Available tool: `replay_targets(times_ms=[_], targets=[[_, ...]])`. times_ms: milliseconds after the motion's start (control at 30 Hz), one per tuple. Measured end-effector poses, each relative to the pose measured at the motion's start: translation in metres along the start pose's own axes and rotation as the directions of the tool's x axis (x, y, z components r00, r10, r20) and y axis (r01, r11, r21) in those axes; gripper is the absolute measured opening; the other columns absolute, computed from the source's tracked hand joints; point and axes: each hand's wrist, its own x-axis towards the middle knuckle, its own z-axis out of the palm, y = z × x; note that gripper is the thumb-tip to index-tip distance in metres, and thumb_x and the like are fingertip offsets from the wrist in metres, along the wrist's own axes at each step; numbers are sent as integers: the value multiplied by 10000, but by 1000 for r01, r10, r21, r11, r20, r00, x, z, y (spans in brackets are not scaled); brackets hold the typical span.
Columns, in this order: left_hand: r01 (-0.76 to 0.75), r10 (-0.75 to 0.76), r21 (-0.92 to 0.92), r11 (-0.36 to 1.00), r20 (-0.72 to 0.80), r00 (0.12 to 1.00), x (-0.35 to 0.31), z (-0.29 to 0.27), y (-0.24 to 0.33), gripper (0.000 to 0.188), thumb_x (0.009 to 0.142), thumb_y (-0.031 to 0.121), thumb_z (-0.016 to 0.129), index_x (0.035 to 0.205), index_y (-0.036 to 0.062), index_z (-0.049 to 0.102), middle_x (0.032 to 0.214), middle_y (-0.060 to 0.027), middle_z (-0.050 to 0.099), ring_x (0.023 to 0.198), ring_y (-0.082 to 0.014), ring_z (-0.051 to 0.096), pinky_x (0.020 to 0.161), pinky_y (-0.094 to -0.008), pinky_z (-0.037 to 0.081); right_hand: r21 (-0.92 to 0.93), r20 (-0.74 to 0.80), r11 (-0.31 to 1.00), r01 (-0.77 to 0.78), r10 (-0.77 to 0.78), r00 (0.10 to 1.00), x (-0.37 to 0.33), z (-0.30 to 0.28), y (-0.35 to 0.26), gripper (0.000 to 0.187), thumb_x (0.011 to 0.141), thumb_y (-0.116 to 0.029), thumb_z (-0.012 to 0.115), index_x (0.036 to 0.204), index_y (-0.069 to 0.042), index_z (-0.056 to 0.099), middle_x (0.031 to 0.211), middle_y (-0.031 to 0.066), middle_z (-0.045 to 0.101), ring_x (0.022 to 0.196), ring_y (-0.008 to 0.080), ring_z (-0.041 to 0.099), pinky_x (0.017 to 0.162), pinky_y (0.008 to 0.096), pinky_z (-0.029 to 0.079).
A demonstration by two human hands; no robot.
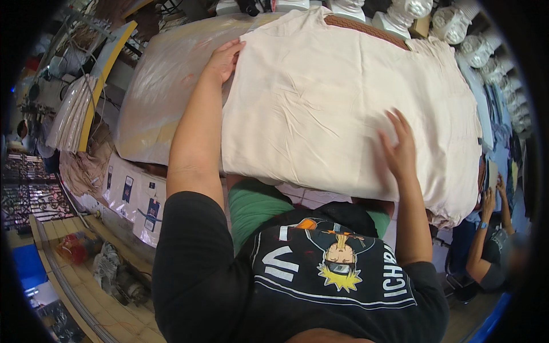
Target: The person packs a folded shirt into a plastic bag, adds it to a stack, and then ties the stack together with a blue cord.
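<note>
A wide cream garment [320,108] lies spread over the table in front of me, with fine creases on its left half and its lower edge hanging toward my lap. At its upper left edge my left hand [226,60] is closed, fingertips pinching the cloth's border. Over the right half of the cloth my right hand [399,146] has its fingers apart and holds nothing; part of it is smeared by motion. Whether its palm touches the cloth I cannot tell. A brown textured strip [366,30] shows at the garment's far edge.
Left of the garment, clear plastic sheeting [166,86] covers the table. Plastic-wrapped white machine heads or stands [400,14] line the far side. A yellow-edged board [108,80] stands at left. Another person's hands [490,200] work at right beside blue garments [503,126].
</note>
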Motion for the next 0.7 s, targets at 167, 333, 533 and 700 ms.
replay_targets(times_ms=[167, 333, 533, 700], targets=[[-16, 11, 35, 999, 140, 990, -14, 17, 17, 450, 850, 286, 593, 1222, 56, 489, 1061, -50, 596, 909, -155, 572, 787, -301, 451, 421, 338, 905, -59, -96, 936, 94, 75, -119, 466, 775, -383, 653, 1097, -50, 599, 990, 135, 645, 836, 250, 640, 736, 340, 497], [-53, -10, 306, 951, 201, 980, -42, 44, 39, 474, 887, 382, 524, 1259, 91, 488, 1154, -41, 553, 1035, -147, 514, 881, -312, 396, 323, 498, 887, -329, 136, 856, 159, 140, -175, 429, 808, -373, 630, 1022, -1, 612, 781, 107, 654, 610, 151, 637, 550, 256, 504], [-256, 158, 406, 877, 259, 953, -35, 27, 31, 288, 868, 320, 540, 1035, 123, 667, 1066, -54, 615, 960, -148, 545, 794, -300, 452, 471, 437, 819, -328, 106, 893, 178, 166, -138, 248, 838, -224, 577, 930, 2, 619, 762, 73, 650, 619, 139, 635, 500, 237, 479], [-187, 152, 757, 626, 116, 981, -31, 5, 4, 388, 763, 364, 643, 1017, 70, 651, 971, -77, 650, 877, -176, 599, 816, -295, 446, 469, 507, 767, -439, 173, 844, 170, 144, -142, 220, 842, -203, 573, 935, -8, 612, 802, 75, 647, 639, 142, 638, 529, 233, 471]])
